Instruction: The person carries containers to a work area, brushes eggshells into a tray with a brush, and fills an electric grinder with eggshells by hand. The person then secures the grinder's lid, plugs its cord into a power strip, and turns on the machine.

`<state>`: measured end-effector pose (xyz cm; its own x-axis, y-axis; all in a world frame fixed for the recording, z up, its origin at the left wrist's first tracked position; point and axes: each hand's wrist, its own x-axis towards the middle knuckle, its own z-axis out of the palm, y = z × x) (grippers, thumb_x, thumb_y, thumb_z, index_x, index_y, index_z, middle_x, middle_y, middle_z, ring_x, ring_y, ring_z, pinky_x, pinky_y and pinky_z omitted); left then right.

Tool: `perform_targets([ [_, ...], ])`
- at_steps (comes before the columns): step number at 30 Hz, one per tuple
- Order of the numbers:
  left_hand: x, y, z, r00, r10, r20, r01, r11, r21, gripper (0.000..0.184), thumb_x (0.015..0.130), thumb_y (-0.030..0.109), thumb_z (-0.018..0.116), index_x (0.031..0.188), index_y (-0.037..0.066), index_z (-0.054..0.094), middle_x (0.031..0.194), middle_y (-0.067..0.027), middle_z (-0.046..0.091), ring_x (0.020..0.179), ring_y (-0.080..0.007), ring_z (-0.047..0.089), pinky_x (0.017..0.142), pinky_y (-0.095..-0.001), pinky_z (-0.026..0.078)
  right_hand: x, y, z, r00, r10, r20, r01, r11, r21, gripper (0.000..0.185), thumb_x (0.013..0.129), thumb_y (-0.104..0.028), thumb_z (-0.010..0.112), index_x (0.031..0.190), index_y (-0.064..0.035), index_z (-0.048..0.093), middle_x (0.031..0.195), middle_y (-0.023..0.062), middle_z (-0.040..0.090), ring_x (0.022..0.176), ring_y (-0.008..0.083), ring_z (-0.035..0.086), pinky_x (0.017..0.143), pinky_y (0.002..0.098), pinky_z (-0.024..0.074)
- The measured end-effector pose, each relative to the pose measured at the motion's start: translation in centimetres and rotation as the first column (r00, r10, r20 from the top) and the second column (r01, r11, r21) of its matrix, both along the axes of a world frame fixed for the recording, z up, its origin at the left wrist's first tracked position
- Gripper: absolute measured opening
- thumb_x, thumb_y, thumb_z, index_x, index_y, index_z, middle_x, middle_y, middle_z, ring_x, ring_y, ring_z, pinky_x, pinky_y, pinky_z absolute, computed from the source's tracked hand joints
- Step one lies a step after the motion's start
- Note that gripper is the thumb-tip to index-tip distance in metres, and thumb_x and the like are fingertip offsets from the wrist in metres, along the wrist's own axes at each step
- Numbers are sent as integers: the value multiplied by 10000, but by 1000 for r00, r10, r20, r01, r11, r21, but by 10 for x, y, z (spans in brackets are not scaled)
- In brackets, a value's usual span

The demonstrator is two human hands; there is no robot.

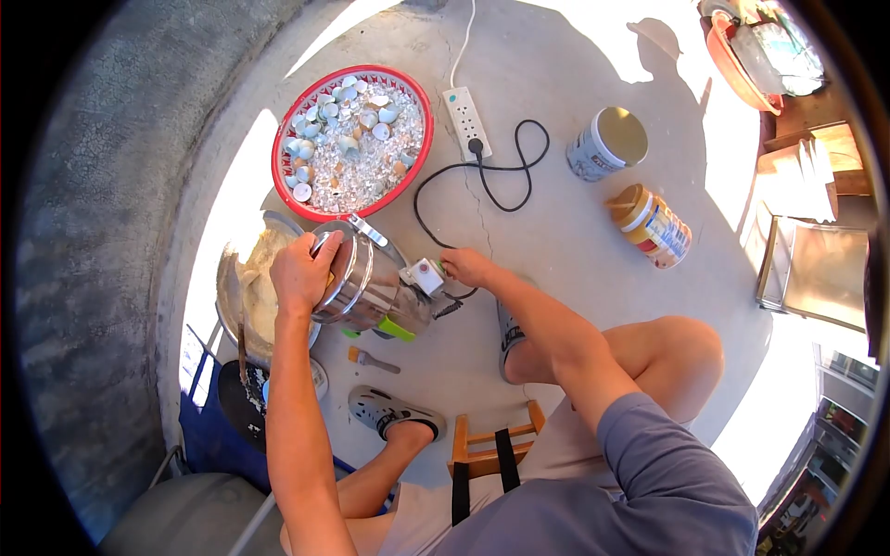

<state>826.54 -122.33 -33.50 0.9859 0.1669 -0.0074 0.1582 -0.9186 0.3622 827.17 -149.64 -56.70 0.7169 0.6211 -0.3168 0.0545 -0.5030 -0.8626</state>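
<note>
A stainless-steel electric grinder (pixel 378 283) is tilted to the left, its lidded end at the rim of a metal basin (pixel 225 301) holding pale powder. My left hand (pixel 301 273) is closed around the grip at the grinder's lid end. My right hand (pixel 468 267) is closed at the white switch box (pixel 427 276) on the grinder's base end; its fingertips are partly hidden. A metal clamp latch (pixel 368 230) sticks out from the lid rim. Bright green feet (pixel 397 329) show on the grinder's underside. A brush (pixel 373 360) lies on the floor just below it.
A red-rimmed basket (pixel 428 139) holds crushed and broken eggshells. The black cord (pixel 528 171) runs to a white power strip (pixel 470 120). An open bucket (pixel 603 148) and a labelled plastic jar (pixel 654 227) are to the right. My feet flank a low wooden stool (pixel 477 457).
</note>
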Motion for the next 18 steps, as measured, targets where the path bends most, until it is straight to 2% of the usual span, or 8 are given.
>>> perform_targets([
  [1, 0, 0, 1, 1000, 1, 2, -1, 1000, 0, 561, 887, 511, 633, 644, 12, 548, 600, -184, 539, 546, -347, 530, 525, -427, 392, 1, 0, 0, 1000, 4, 0, -4, 1000, 3, 146, 903, -174, 556, 927, -37, 600, 832, 221, 652, 805, 413, 625, 712, 479, 487],
  [7, 0, -1, 1, 1000, 13, -10, -13, 1000, -22, 559, 890, 509, 628, 649, 10, 556, 602, -189, 545, 546, -355, 533, 525, -427, 394, 1, 1, 0, 999, 14, 30, -14, 1000, -10, 141, 864, -134, 561, 942, -30, 616, 867, 236, 656, 833, 428, 626, 732, 479, 493],
  [9, 1, -1, 3, 998, 26, -59, -25, 1000, 10, 546, 869, 550, 619, 673, 40, 597, 642, -180, 606, 624, -382, 599, 558, -450, 440, 2, 2, -1, 999, 14, 30, -14, 1000, -14, 142, 857, -128, 562, 942, -29, 617, 874, 235, 656, 838, 429, 625, 736, 478, 493],
  [18, 1, 1, 2, 996, 29, -87, -29, 1000, 6, 547, 872, 550, 613, 673, 40, 599, 654, -182, 612, 630, -384, 600, 567, -448, 440, 4, 1, 3, 997, 44, 60, -41, 998, -40, 130, 843, -120, 579, 931, -33, 619, 868, 228, 659, 849, 421, 627, 737, 482, 492],
])
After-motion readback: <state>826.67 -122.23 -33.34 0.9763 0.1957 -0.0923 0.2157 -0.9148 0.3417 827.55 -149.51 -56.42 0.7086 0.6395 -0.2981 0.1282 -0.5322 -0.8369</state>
